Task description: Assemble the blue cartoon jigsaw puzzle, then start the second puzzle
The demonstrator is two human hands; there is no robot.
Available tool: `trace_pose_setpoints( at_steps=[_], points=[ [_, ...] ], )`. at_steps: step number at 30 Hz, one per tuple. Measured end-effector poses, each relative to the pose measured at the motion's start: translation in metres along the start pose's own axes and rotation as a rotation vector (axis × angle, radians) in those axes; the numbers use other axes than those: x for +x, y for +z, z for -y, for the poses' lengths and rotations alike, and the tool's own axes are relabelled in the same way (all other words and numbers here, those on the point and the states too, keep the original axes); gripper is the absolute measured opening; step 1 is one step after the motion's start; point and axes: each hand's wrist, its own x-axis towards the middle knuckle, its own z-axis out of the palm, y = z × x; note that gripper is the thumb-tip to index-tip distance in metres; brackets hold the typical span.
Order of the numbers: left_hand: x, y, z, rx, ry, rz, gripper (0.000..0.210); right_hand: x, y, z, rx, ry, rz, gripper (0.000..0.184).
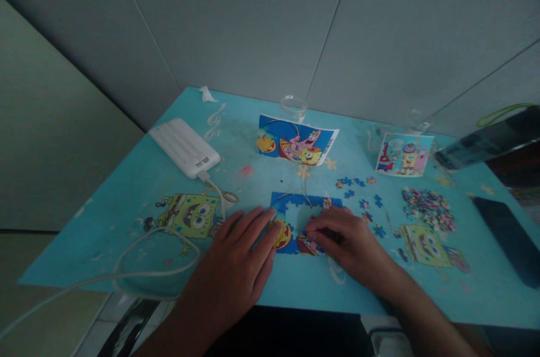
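Note:
A partly assembled jigsaw puzzle lies flat near the table's front edge, its blue border framing an open gap in the middle. My left hand rests flat with fingers stretched out, their tips on the puzzle's left side. Over the lower right part of the puzzle, my right hand has thumb and forefinger pinched together on a small puzzle piece, mostly hidden by the fingers. Loose blue puzzle pieces are scattered to the right of the puzzle. Behind it stands a picture card showing the cartoon scene.
A white power bank with a cable lies on the left. To the right are a second picture card, a heap of small pieces, a dark phone and a dark bottle. Clear round holders stand behind the cards.

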Motion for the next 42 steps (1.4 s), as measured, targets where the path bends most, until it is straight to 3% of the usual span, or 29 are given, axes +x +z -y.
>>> trace_pose_setpoints(
  at_steps=[10, 19, 29, 33, 38, 42],
  points=[
    [-0.001, 0.001, 0.0, 0.002, 0.004, 0.016, 0.04, 0.0, 0.0, 0.0, -0.017, -0.028, 0.006, 0.01],
    [-0.001, 0.002, 0.0, 0.0, 0.011, -0.006, 0.039, -0.003, -0.008, -0.004, 0.012, 0.184, -0.322, 0.015],
    [-0.002, 0.003, 0.0, 0.0, 0.007, -0.005, 0.041, -0.004, -0.015, -0.008, 0.052, 0.285, -0.459, 0.016],
    [-0.003, 0.004, 0.001, 0.008, 0.019, -0.011, 0.041, -0.006, -0.014, -0.011, 0.147, 0.263, -0.369, 0.017],
    [-0.002, 0.003, 0.002, 0.004, 0.019, 0.011, 0.041, -0.004, -0.008, -0.009, 0.092, 0.042, -0.126, 0.017],
    [-0.002, 0.002, 0.001, -0.002, 0.01, -0.013, 0.04, -0.002, -0.003, -0.01, 0.073, -0.044, -0.094, 0.013]
  ],
)
